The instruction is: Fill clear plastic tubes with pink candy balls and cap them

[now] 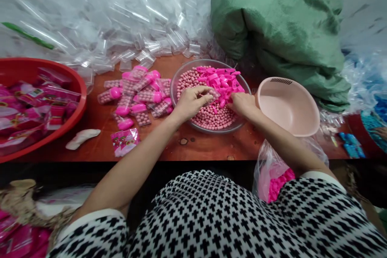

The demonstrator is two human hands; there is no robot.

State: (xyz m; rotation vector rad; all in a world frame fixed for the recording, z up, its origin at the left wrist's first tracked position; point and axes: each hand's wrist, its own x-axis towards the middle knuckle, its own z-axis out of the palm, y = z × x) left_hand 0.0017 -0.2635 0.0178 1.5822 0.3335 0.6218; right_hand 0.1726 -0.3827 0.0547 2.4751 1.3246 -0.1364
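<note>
My left hand [190, 102] reaches over a glass bowl [193, 66], its fingertips pinching a small clear tube [214, 94] with pink contents. My right hand [243, 104] sits at the edge of a heap of bright pink plastic pieces [220, 82], fingers bunched; whether they hold one is hidden. The heap fills the bowl's right side, and pink balls [208, 119] fill the rest. To the left on the wooden table [193, 149], several capped clear tubes of pink balls [142, 96] lie in a loose cluster.
A red basin [60, 68] of pink packets stands at left, with a loose packet [124, 142] near it. A pale pink basin [287, 107] is at right. Behind rise clear empty tubes [121, 20] and a green sack [278, 20]. Another person's hand [381, 132] shows at far right.
</note>
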